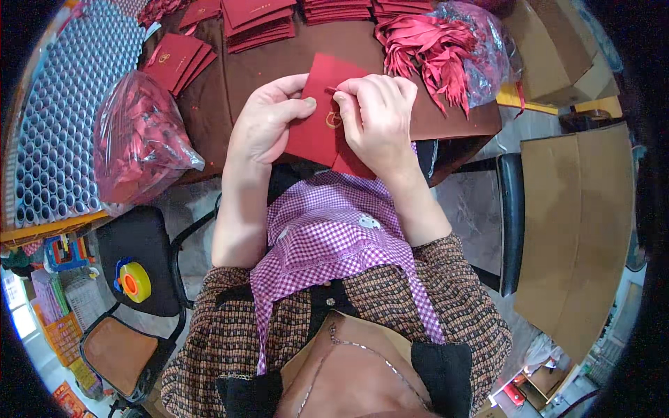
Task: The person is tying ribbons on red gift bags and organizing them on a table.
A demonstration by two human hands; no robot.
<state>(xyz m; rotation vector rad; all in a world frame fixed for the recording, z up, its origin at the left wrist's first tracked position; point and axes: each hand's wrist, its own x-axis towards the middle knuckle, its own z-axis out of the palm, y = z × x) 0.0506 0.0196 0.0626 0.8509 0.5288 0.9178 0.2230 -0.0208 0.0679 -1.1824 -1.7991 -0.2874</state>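
A red card folder (311, 136) with a small gold emblem is held up over the near edge of the table. My left hand (265, 122) grips its left side, thumb pressed on the front. At the folder's upper middle, my right hand (382, 118) pinches thumb and forefinger together where a small dark red strip (330, 90) shows. Whether that strip is ribbon I cannot make out. The right fingers cover much of the folder's right side.
Stacked red folders (258, 24) line the far side of the brown-covered table (268, 66). Loose red ribbons (435, 52) spill from a clear bag at the right; another bag of red pieces (139, 139) stands left. A chair (143, 258) holds a yellow tape roll (134, 281). Cardboard (575, 230) stands right.
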